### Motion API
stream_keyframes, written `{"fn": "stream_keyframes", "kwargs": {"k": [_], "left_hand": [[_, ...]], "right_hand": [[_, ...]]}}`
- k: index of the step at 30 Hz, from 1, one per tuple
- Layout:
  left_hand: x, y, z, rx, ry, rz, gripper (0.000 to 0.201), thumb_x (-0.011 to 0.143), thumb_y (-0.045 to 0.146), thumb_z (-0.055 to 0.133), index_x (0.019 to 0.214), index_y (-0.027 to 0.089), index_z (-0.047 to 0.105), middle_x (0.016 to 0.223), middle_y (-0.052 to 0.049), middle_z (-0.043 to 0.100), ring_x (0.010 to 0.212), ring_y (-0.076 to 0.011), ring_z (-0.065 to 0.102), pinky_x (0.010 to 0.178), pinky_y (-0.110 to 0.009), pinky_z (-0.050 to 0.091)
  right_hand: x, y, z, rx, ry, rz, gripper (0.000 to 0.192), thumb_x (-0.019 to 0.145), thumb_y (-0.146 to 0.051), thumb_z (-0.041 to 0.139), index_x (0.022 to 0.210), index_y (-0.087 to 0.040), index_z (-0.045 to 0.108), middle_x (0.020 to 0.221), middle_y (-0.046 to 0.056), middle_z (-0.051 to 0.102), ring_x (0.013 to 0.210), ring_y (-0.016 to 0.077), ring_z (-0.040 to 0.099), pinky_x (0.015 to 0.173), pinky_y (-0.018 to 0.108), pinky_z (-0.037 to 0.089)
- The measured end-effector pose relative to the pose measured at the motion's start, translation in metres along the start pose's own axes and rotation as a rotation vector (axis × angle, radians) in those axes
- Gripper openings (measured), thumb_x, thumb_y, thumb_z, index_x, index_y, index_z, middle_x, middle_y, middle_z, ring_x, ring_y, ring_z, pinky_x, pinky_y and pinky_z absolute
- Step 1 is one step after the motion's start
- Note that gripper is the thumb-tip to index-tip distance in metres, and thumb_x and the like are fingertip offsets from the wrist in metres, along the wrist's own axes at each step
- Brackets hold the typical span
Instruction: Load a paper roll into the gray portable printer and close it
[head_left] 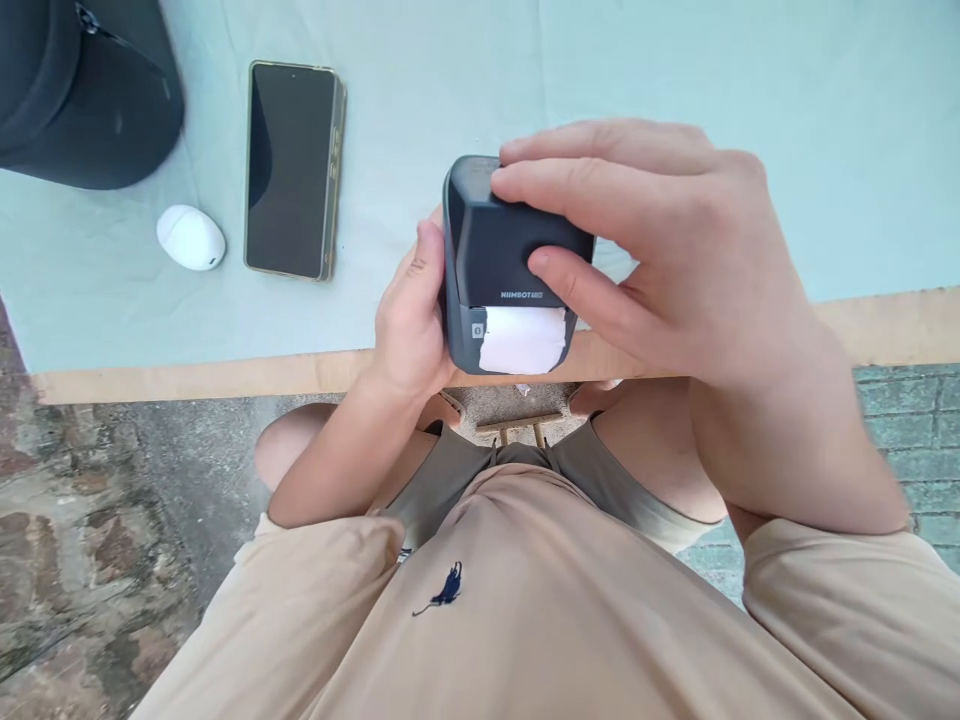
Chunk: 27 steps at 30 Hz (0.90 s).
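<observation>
A small dark grey label printer [495, 262] with white paper [523, 340] sticking out of its front slot is held over the table's near edge. My left hand [409, 315] grips its left side, thumb along the edge. My right hand [660, 250] lies over its top and right side, fingers curled onto the lid and front. Both hands hold the printer above the table edge.
A pale green cloth covers the table [675, 90], with a wooden edge [187, 378] toward me. A black phone [291, 168] lies face up at the left, a small white oval case [190, 238] beside it, and a black bag [82, 90] at the far left corner. Stone floor lies below.
</observation>
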<state>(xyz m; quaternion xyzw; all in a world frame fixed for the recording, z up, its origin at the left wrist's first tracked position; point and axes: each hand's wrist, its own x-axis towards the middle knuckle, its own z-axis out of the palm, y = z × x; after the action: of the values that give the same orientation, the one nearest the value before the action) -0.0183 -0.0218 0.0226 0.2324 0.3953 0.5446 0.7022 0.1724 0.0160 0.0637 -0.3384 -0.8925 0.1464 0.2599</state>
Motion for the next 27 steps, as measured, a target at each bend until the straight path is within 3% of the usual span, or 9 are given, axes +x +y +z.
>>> {"fn": "stream_keyframes", "kwargs": {"k": [3,6,11,16,18,23,25,27], "left_hand": [[-0.001,-0.003,-0.014,0.061,-0.041,0.062,0.043,0.113,0.054,0.049,0.117,0.022,0.077,0.126,-0.006,0.08,0.159,-0.0317,0.051,0.134,-0.047,0.045],[0.002,-0.006,-0.021,0.099,-0.059,0.119,0.046,0.112,0.058,0.05,0.119,0.022,0.078,0.127,-0.008,0.08,0.152,-0.0342,0.057,0.13,-0.05,0.049],[0.008,-0.009,-0.023,0.132,-0.07,0.148,0.044,0.111,0.058,0.054,0.109,0.022,0.078,0.109,-0.006,0.082,0.133,-0.0303,0.067,0.121,-0.046,0.054],[0.018,-0.012,-0.027,0.207,-0.124,0.188,0.041,0.102,0.064,0.068,0.102,0.025,0.082,0.103,-0.004,0.081,0.098,-0.0246,0.069,0.091,-0.039,0.061],[0.02,-0.013,-0.028,0.204,-0.131,0.196,0.04,0.102,0.063,0.068,0.103,0.026,0.083,0.105,-0.003,0.081,0.1,-0.025,0.069,0.092,-0.039,0.06],[0.013,-0.011,-0.022,0.177,-0.076,0.175,0.039,0.107,0.06,0.059,0.105,0.028,0.082,0.115,-0.002,0.083,0.122,-0.0286,0.069,0.119,-0.047,0.055],[0.011,-0.01,-0.02,0.14,-0.086,0.163,0.049,0.11,0.064,0.048,0.11,0.028,0.081,0.12,-0.005,0.082,0.137,-0.0308,0.065,0.125,-0.05,0.053],[0.011,-0.009,-0.02,0.101,-0.132,0.123,0.054,0.11,0.067,0.043,0.118,0.027,0.079,0.127,-0.007,0.081,0.147,-0.0322,0.061,0.124,-0.052,0.054]], "right_hand": [[0.004,-0.003,0.0,0.074,-0.021,0.006,0.039,0.104,-0.024,0.056,0.141,-0.02,0.068,0.149,0.0,0.07,0.135,0.0179,0.072,0.108,0.033,0.065],[0.004,-0.007,0.0,0.083,0.001,0.054,0.039,0.102,-0.024,0.059,0.14,-0.022,0.069,0.148,-0.002,0.07,0.138,0.0167,0.071,0.113,0.031,0.064],[-0.006,-0.009,0.0,0.007,-0.029,0.092,0.048,0.101,-0.029,0.059,0.149,-0.029,0.064,0.157,-0.003,0.064,0.146,0.0219,0.067,0.114,0.039,0.064],[-0.017,-0.002,-0.001,0.0,-0.097,0.099,0.063,0.099,-0.041,0.066,0.16,-0.031,0.054,0.167,0.0,0.054,0.154,0.0288,0.06,0.117,0.045,0.061],[-0.019,0.001,0.0,-0.016,-0.107,0.084,0.067,0.099,-0.042,0.067,0.163,-0.03,0.05,0.17,0.001,0.05,0.155,0.0303,0.059,0.117,0.047,0.06],[-0.018,-0.001,0.002,-0.063,-0.038,-0.001,0.066,0.099,-0.045,0.066,0.161,-0.029,0.049,0.168,0.004,0.054,0.152,0.0295,0.06,0.119,0.047,0.057],[-0.013,-0.005,0.0,-0.086,0.057,-0.012,0.056,0.101,-0.047,0.063,0.153,-0.025,0.058,0.155,0.006,0.064,0.141,0.0282,0.066,0.117,0.046,0.057],[-0.007,-0.008,-0.003,-0.079,0.123,0.098,0.047,0.102,-0.049,0.058,0.139,-0.023,0.069,0.13,0.008,0.072,0.129,0.0267,0.068,0.115,0.045,0.056]]}}
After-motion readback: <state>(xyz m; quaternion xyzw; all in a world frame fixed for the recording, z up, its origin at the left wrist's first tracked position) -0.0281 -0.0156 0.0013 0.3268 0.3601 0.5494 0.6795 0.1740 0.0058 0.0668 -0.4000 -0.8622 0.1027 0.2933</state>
